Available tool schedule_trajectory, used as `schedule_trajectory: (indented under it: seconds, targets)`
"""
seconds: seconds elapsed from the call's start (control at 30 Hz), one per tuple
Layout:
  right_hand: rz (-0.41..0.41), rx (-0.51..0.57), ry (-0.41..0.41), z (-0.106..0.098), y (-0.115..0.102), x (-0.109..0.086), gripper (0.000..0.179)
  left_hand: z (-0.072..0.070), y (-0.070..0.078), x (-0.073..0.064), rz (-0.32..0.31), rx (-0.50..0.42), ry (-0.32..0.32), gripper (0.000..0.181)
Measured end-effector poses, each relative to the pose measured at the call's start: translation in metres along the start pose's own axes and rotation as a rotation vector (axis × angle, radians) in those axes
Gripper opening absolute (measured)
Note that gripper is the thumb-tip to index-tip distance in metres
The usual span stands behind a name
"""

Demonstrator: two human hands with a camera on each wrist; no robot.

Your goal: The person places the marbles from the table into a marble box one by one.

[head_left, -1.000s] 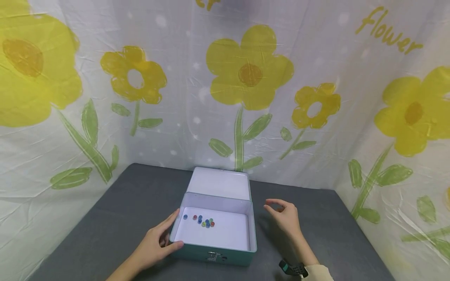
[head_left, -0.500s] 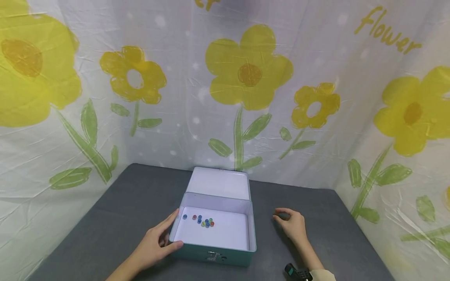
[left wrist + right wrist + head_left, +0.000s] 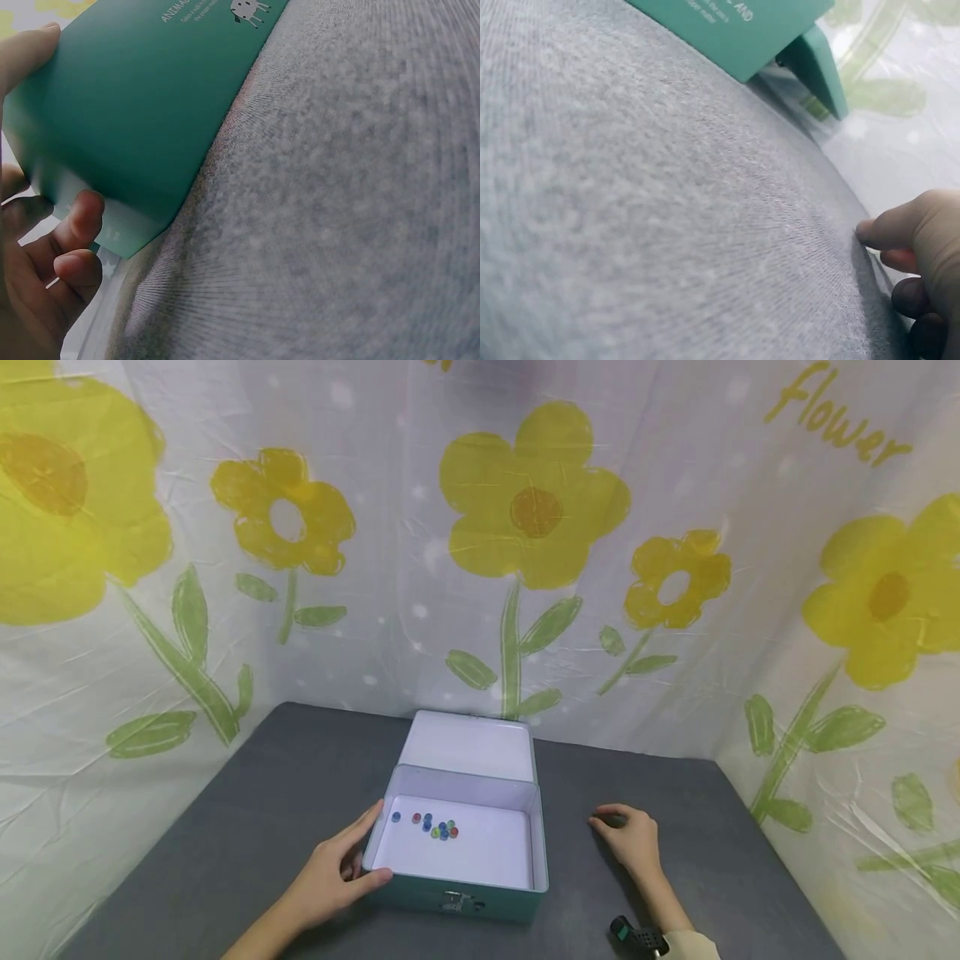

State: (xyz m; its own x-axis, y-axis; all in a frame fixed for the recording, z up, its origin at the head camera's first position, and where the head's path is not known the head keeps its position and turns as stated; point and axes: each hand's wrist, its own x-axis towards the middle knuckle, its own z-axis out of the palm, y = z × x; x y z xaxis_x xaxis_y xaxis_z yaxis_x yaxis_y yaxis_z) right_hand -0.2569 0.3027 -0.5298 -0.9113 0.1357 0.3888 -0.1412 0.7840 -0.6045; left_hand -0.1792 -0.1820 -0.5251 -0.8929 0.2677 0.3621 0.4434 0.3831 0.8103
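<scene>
A green tin box with a white inside stands on the table, its lid swung back. Several small coloured beads, blue, red, green and yellow, lie on its floor towards the left. My left hand holds the box's left front corner, thumb at the front rim and fingers along the side. In the left wrist view, some of those fingers bend beside the box wall. To the right of the box, my right hand rests low at the table with loosely bent fingers; nothing shows in it.
The dark grey table reaches back to a hanging white cloth printed with yellow flowers. A dark strap with a small device sits at the right wrist, beside a light sleeve.
My right hand has moved right, away from the box, and lower towards the table; its thumb and forefinger have come closer together. The left hand, box and beads stay put.
</scene>
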Motion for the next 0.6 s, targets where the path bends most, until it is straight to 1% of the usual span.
schedule_trajectory:
  seconds: [0.3, 0.4, 0.5, 0.6]
  targets:
    - [0.052, -0.004, 0.001, -0.0026, 0.0007, -0.0011, 0.016, 0.0014, 0.0025, -0.0008, 0.031, -0.015, 0.0, 0.087]
    - [0.069, 0.006, 0.005, -0.0029, -0.0007, -0.0015, 0.016, 0.0013, 0.003, -0.0009, 0.023, -0.023, 0.002, 0.088]
    - [0.099, 0.019, 0.01, -0.0033, -0.0025, -0.0018, 0.017, 0.0009, 0.0033, -0.0006, 0.025, -0.024, 0.004, 0.087]
    - [0.144, 0.055, 0.0, -0.0046, -0.0038, -0.0021, 0.02, 0.0004, 0.0035, -0.0003, 0.024, -0.019, 0.008, 0.087]
